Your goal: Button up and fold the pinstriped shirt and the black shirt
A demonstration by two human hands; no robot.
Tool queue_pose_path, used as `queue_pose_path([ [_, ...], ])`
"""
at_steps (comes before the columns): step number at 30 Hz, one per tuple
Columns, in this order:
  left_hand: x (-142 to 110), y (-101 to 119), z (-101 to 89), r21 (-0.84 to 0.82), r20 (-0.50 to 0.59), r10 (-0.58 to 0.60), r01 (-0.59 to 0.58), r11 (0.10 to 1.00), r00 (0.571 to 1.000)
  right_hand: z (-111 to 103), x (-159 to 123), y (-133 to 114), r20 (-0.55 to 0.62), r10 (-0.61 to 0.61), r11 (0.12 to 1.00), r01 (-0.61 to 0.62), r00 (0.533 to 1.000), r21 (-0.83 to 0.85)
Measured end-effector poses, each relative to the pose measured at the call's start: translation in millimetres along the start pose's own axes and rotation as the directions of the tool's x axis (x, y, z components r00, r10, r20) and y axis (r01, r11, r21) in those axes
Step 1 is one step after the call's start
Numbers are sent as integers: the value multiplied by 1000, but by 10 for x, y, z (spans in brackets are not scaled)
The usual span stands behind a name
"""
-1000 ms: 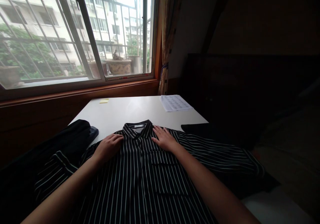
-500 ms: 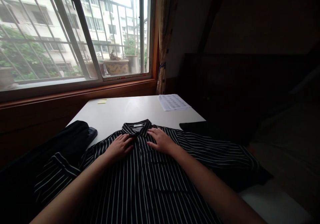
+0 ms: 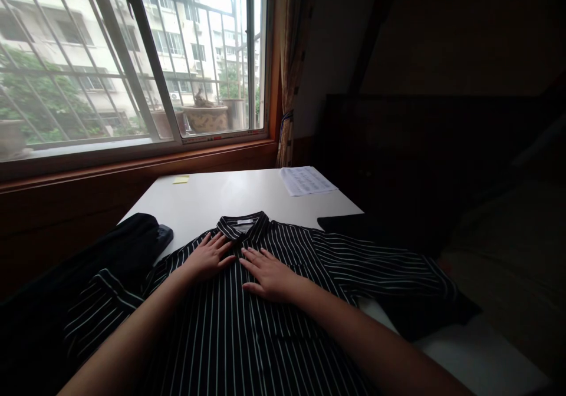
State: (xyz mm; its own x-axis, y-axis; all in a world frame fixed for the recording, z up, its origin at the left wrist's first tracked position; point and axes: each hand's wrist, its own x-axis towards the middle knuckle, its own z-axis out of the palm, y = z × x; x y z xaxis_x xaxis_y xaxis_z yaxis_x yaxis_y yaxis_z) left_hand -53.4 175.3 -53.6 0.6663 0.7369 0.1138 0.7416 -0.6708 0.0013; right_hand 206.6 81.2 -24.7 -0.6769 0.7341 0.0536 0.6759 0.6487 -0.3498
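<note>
A black shirt with white stripes lies front side up, its collar pointing toward the window and its sleeves out to both sides. My left hand rests flat on the shirt just below the collar's left side, fingers spread. Flat on the upper chest, beside the button line, lies my right hand, with its fingers apart. Neither hand grips the cloth. My forearms cover parts of the shirt's sides and lower front.
The shirt lies on a white table. Printed sheets and a yellow sticky note are at its far edge. Dark cloth is heaped at the left, and more dark fabric lies right. Beyond stands a barred window.
My right hand has slid from beside the collar down and inward onto the chest. My left hand has stayed almost in place. A patch of table now shows under the right sleeve.
</note>
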Motion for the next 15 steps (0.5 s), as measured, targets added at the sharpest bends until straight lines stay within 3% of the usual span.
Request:
queue_pose_path([
  [3,-33,93,-59,12,2,-38,38,999,999,-153,-234,48,-35,3,999,-1,999,35],
  [6,-80,261,-187,61,5,-113,113,992,994,-377,-591,247,-180,52,999,-52,982,6],
  [8,-104,400,-317,99,14,-178,176,979,984,-535,-894,480,-300,149,987,-161,942,-17],
  [10,-113,545,-454,114,29,-212,208,972,977,-675,-1249,765,-421,275,945,-324,864,-47],
  [12,-104,698,-557,100,10,-167,165,981,986,-785,-1647,1060,-525,381,855,-506,761,-112],
  [15,-70,966,-588,9,-83,-19,20,1000,996,-872,-2266,1429,-642,539,596,-785,545,-166],
])
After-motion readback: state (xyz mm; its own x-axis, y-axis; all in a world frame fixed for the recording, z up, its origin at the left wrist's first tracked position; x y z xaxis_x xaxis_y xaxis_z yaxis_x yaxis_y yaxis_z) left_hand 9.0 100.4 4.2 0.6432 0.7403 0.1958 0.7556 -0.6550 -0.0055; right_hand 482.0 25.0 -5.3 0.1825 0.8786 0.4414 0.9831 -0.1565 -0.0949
